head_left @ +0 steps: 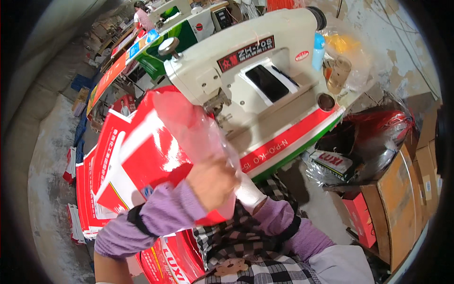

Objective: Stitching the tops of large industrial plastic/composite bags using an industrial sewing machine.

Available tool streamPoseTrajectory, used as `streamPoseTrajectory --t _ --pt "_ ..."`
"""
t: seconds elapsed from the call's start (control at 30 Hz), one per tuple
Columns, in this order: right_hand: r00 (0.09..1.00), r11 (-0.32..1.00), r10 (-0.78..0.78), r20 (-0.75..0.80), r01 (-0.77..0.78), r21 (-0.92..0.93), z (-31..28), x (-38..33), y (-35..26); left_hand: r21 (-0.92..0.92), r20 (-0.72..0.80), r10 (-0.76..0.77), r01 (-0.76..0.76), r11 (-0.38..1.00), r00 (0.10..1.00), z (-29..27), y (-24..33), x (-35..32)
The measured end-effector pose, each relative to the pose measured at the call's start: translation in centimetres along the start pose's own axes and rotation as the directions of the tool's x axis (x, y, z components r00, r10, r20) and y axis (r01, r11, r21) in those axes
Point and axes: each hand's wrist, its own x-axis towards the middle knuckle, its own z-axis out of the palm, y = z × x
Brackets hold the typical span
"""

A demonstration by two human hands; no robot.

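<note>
My left hand [213, 183], somewhat blurred, is closed on the edge of a shiny red-and-white printed plastic bag [158, 154] with clear film at its upper edge. The bag stands tilted in front of the sewing machine [246, 52], its top near the needle area. My right hand [249, 191], in a white glove, is just to the right of the left hand, against the bag's edge; its fingers are hidden. More red-and-white bags [87, 194] lie stacked to the left, and another pile [172, 258] is below my left forearm.
On the machine bed lie a black phone [267, 83] and a pen [283, 75]. Behind it stand a blue bottle [318, 52] and a brownish cup [339, 75]. Cardboard boxes [399, 203] and plastic wrap crowd the right. A person [143, 19] is far back at left.
</note>
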Motion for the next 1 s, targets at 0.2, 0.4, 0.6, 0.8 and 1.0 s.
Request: streamPoseTrajectory --t 0.2,0.4,0.6,0.8,1.0 --pt "0.972 0.856 -0.172 -0.158 0.068 -0.513 -0.9 -8.0 2.4 -0.035 0.275 0.183 -0.181 0.983 0.944 4.8 3.2 -2.7" --pt "0.955 0.589 -0.274 -0.114 0.073 -0.805 -1.3 -1.9 1.1 -0.171 0.562 -0.027 0.147 0.974 0.827 5.5 6.1 -5.0" --pt "0.955 -0.129 -0.292 0.052 0.015 -0.992 0.9 -2.8 0.6 -0.364 0.209 0.278 -0.189 0.912 0.938 0.0 -1.9 -2.5" --pt "0.894 -0.576 -0.362 0.264 0.008 -0.817 -0.1 3.6 0.2 0.237 0.673 -0.174 0.013 0.971 0.719 -4.0 -16.3 1.7" --pt "0.939 -0.485 -0.342 -0.04 -0.213 -0.848 -1.5 17.5 2.7 -0.017 0.615 -0.085 0.122 0.992 0.784 -0.3 2.3 -2.1"
